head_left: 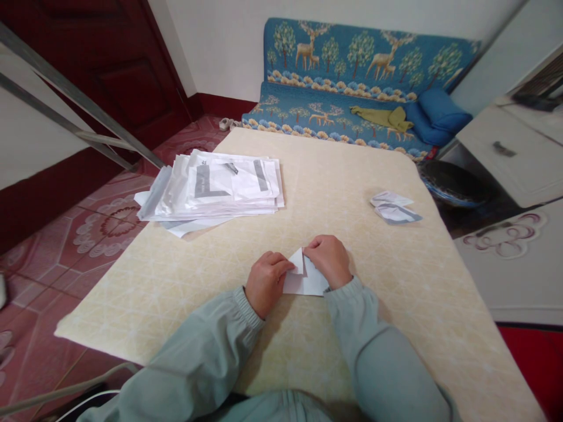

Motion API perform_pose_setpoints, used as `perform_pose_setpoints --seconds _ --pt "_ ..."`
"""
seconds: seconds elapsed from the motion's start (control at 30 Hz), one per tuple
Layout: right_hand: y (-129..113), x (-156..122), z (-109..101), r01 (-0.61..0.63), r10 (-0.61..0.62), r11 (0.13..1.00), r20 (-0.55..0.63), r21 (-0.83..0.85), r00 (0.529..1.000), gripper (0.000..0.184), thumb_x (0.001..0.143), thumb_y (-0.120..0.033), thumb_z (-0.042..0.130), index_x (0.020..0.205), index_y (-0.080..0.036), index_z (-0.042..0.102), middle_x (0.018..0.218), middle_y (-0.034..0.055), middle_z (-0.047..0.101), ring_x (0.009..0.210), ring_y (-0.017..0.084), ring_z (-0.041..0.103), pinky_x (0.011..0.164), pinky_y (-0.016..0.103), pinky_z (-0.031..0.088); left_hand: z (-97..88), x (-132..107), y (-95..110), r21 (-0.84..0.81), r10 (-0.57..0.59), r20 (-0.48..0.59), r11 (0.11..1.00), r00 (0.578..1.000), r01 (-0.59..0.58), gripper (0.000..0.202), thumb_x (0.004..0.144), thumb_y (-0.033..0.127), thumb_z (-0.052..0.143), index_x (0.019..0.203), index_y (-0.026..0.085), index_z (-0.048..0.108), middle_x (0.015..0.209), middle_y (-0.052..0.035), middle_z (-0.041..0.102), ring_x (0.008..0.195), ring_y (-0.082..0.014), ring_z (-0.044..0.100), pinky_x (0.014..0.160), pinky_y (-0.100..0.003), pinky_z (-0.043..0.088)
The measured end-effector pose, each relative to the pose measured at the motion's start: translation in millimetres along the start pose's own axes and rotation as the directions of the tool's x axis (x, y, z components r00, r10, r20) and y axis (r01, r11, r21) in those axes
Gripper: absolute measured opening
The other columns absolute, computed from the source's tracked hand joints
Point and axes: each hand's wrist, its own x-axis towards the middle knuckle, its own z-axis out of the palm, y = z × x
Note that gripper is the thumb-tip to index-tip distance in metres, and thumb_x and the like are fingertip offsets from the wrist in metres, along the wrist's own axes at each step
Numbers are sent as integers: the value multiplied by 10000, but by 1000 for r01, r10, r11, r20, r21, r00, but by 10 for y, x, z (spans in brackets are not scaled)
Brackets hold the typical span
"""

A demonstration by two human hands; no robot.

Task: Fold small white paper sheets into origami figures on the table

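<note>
The left hand (266,284) and right hand (328,261) are pinching a folded white sheet (305,280) on the tabletop (396,281). A paper stack (215,187) is lying ahead-left, small folded papers (393,207) ahead-right.

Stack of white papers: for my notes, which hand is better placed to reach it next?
Probably the left hand: it is nearer the stack than the right hand, though both hands are holding the folded white paper.
</note>
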Motion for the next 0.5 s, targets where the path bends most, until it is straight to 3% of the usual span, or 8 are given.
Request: perform_pose_setpoints --seconds 0.27,0.5 --pt "18 4 12 15 -15 1000 -7 -5 1000 104 649 -320 649 652 -241 715 629 8 683 572 133 604 475 224 325 -3 12 2 69 54 47 996 997 -57 265 841 27 486 796 168 705 765 -51 639 748 -165 542 679 -281 476" --pt "32 0 25 21 -21 1000 -3 15 1000 115 658 -321 633 659 -241 715 635 13 689 570 140 597 481 230 332 -7 -23 44 225 123 198 960 973 -167 222 864 58 479 858 152 680 808 -66 611 801 -190 499 709 -309 482"
